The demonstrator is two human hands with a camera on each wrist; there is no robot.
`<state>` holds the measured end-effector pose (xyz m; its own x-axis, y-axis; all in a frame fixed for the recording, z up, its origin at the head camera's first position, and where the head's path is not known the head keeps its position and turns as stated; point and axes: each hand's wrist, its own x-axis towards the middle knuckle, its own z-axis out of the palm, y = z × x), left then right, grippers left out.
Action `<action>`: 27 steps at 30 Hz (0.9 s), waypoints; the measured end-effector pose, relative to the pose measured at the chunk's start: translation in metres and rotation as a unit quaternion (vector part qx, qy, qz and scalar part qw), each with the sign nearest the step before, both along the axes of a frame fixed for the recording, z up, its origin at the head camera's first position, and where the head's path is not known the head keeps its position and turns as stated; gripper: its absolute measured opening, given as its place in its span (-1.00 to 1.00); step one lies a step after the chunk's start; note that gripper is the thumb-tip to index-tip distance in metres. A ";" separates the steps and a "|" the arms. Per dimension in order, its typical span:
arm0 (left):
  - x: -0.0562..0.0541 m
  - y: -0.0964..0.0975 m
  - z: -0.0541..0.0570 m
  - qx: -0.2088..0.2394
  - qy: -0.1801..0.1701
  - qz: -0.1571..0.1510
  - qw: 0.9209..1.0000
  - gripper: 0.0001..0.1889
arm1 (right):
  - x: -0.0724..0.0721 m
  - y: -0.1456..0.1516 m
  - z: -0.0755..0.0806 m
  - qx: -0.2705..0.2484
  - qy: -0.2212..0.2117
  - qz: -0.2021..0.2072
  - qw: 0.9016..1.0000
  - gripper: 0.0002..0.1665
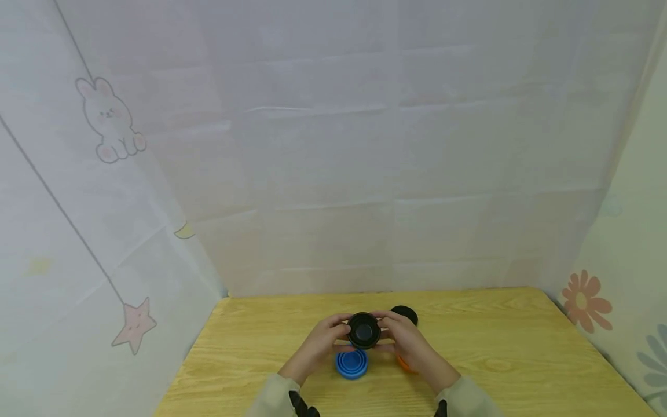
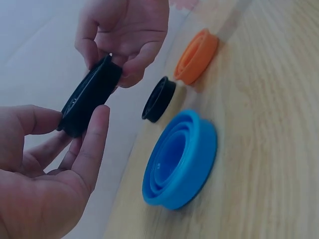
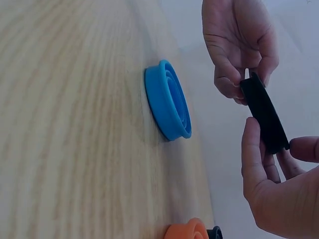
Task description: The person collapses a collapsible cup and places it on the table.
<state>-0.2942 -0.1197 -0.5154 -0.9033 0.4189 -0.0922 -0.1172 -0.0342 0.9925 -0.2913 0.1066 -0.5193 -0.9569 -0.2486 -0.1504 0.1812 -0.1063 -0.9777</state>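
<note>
Between both hands, raised over the table, is a round black collapsible cup [image 1: 363,330], folded flat with rings showing inside. My left hand [image 1: 327,340] pinches its left edge between thumb and fingers. On the opposite edge my right hand [image 1: 405,337] grips it the same way. In the left wrist view the black cup [image 2: 92,99] is tilted, its ringed face turned away from the table. A folded blue collapsible cup [image 1: 351,365] rests on the table just below the hands. Partly hidden behind the right hand and wrist lies an orange one [image 2: 197,57].
A second, flat black ringed piece [image 2: 159,99] lies on the wooden table [image 1: 495,353], beyond the right hand. White sheets with printed figures [image 1: 112,124] hang along the table's back and sides.
</note>
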 end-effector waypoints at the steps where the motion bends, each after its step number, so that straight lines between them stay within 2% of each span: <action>1: -0.004 -0.001 -0.002 -0.002 -0.001 0.000 1.000 -0.51 | -0.003 -0.001 0.000 0.006 -0.003 -0.005 1.000 -0.51; 7: -0.028 -0.006 -0.011 -0.010 -0.012 0.001 1.000 -0.52 | -0.024 -0.009 -0.003 0.023 -0.021 -0.022 0.999 -0.47; 10: -0.036 -0.009 -0.015 -0.017 -0.020 0.003 1.000 -0.52 | -0.033 -0.014 -0.006 0.022 -0.029 -0.019 0.999 -0.46; 16: -0.044 -0.014 -0.019 -0.040 -0.023 0.013 0.999 -0.52 | -0.045 -0.021 -0.015 0.024 -0.050 -0.017 0.998 -0.48; 23: -0.052 -0.016 -0.026 -0.060 -0.023 0.027 0.998 -0.55 | -0.057 -0.030 -0.024 0.050 -0.064 -0.030 0.996 -0.44; 27: -0.056 -0.018 -0.030 -0.063 -0.026 0.031 0.997 -0.55 | -0.063 -0.035 -0.029 0.044 -0.074 -0.028 0.996 -0.45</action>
<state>-0.3500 -0.1382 -0.5454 -0.9200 0.3435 -0.1887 -0.1708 0.0818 0.9819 -0.3544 0.0714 -0.5482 -0.9349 -0.1745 -0.3090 0.3196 -0.0352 -0.9469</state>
